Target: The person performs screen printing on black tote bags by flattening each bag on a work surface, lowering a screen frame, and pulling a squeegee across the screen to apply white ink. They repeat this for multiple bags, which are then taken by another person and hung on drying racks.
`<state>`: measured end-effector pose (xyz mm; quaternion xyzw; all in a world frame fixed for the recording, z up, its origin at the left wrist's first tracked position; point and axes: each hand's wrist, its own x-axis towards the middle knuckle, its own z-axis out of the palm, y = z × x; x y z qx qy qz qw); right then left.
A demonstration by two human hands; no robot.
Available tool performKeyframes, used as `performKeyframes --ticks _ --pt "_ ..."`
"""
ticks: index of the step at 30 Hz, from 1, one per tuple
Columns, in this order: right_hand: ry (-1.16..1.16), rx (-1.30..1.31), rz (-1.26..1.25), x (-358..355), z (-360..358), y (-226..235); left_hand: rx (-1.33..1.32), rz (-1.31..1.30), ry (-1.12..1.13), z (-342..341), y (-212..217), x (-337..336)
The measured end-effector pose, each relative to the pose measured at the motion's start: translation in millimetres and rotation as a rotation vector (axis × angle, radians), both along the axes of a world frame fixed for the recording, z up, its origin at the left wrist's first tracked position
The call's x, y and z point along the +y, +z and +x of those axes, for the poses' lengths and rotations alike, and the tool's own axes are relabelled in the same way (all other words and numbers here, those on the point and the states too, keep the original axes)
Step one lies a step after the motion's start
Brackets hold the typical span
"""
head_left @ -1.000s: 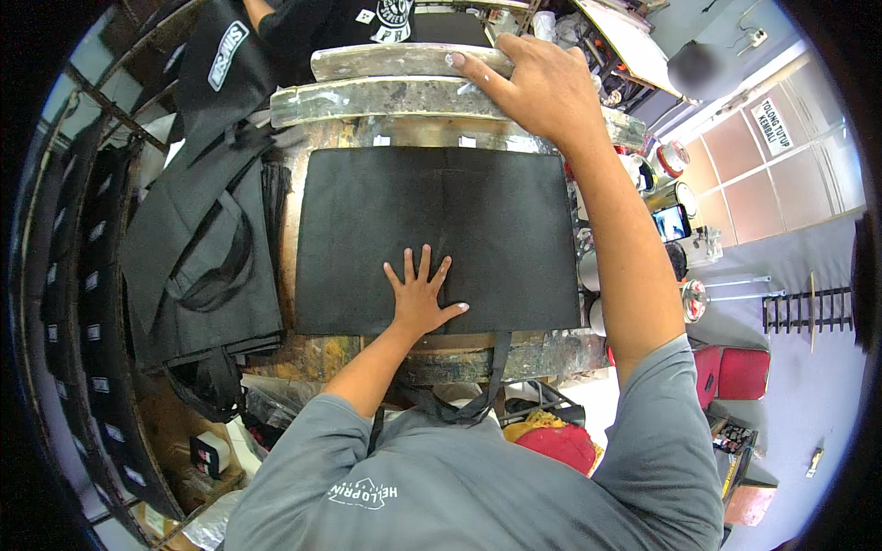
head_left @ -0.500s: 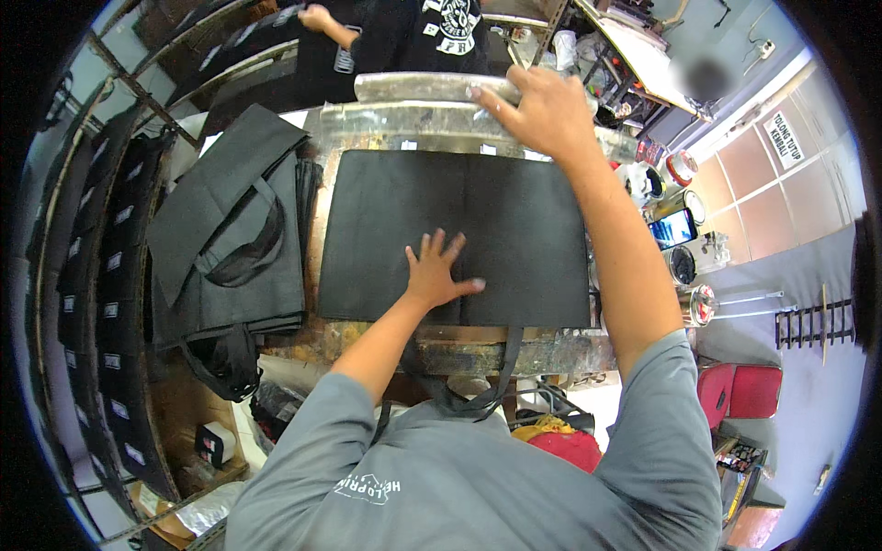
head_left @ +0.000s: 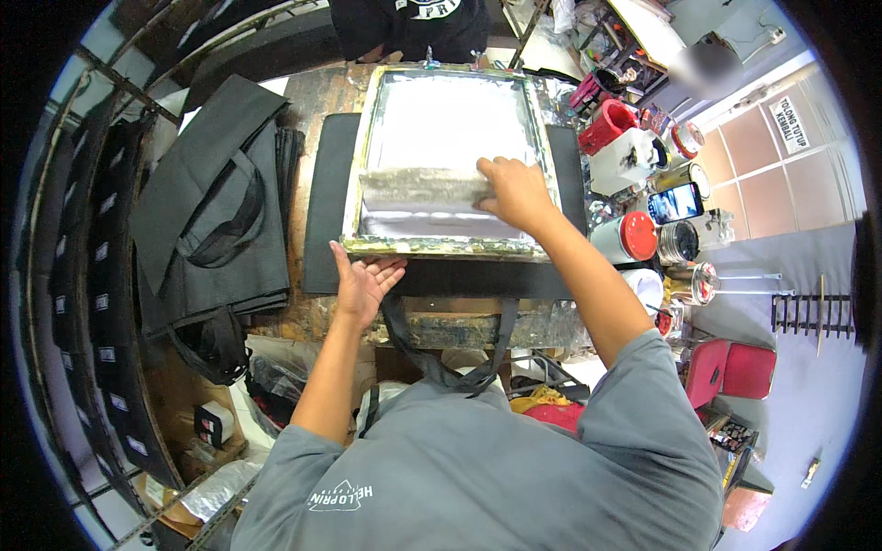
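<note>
A screen printing frame [head_left: 441, 247] with a pale mesh lies over a flat black fabric bag [head_left: 326, 207]; whether it touches the bag I cannot tell. My right hand [head_left: 516, 195] is inside the frame, fingers curled over the right end of a grey bar [head_left: 418, 190] that looks like a squeegee. At the frame's near left corner my left hand [head_left: 366, 283] is turned palm up. Its fingers are stretched along the near edge and the thumb points up beside the corner. The bag's handle [head_left: 507, 335] hangs over the table's near edge.
Black bags [head_left: 220, 230] are stacked on the left, beside a rack of black pieces [head_left: 106, 303]. Along the right stand a red-lidded jar [head_left: 638, 236], a red cup [head_left: 608, 127], a white container [head_left: 629, 161] and a phone [head_left: 675, 202]. Across the table stands a person in black [head_left: 409, 28].
The frame has come down from its raised position over the bag. My right hand moved nearer with it. My left hand left the bag's middle, turned over and went to the frame's near left corner.
</note>
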<state>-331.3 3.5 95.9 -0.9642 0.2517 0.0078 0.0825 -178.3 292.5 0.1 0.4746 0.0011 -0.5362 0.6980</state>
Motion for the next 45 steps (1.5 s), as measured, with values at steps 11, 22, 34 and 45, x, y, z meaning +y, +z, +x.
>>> performKeyframes --ticks 11,22,34,45 --pt "-0.083 -0.094 -0.264 -6 18 -72 -0.025 0.14 0.003 -3 -7 -4" --pt "-0.089 -0.017 -0.1 -127 82 -64 -0.242 0.662 -0.477 47 14 -26" --pt "-0.062 -0.153 -0.31 -100 74 -108 -2.12 0.457 -0.389 126 -16 -244" --pt "-0.011 -0.208 -0.291 -4 8 -109 -2.119 0.425 -0.35 58 -19 -137"
